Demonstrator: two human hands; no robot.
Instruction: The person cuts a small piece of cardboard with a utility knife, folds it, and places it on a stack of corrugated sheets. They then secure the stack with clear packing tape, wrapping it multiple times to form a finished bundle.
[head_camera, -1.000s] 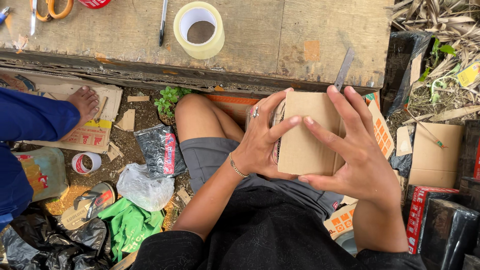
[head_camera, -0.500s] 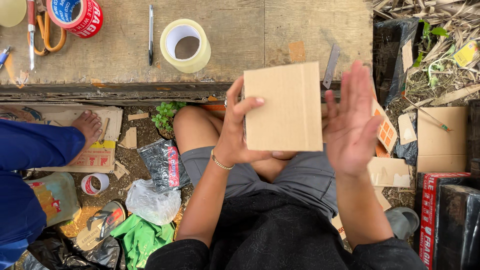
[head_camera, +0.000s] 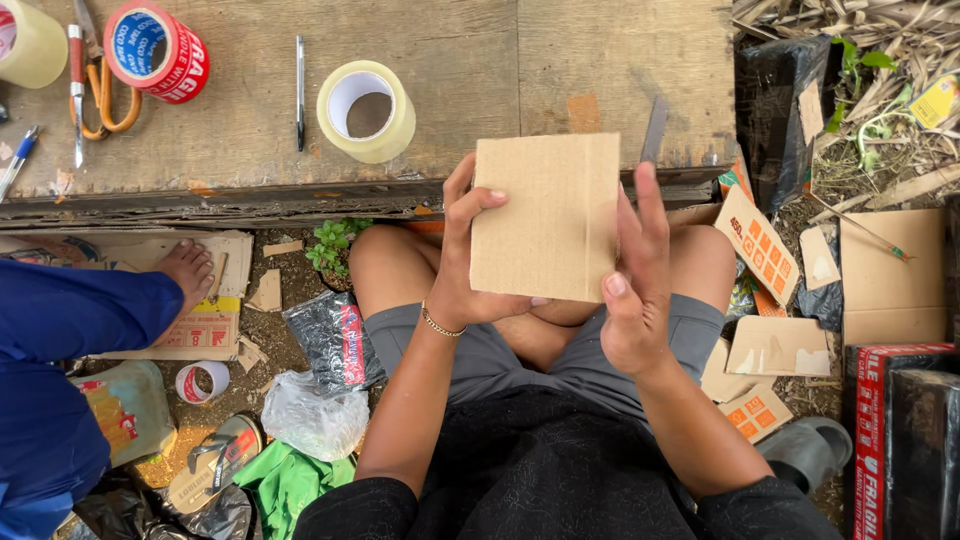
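Seated at a wooden bench (head_camera: 480, 120), I am holding a flat cardboard box (head_camera: 545, 215) upright above my lap, my left hand (head_camera: 475, 265) gripping its left edge, thumb across the front and fingers behind. My right hand (head_camera: 635, 290) is lying open, fingers straight along the right edge, gripping nothing. With only one side pinched, the box could pivot or slip down onto my knees if that grip is loosening.
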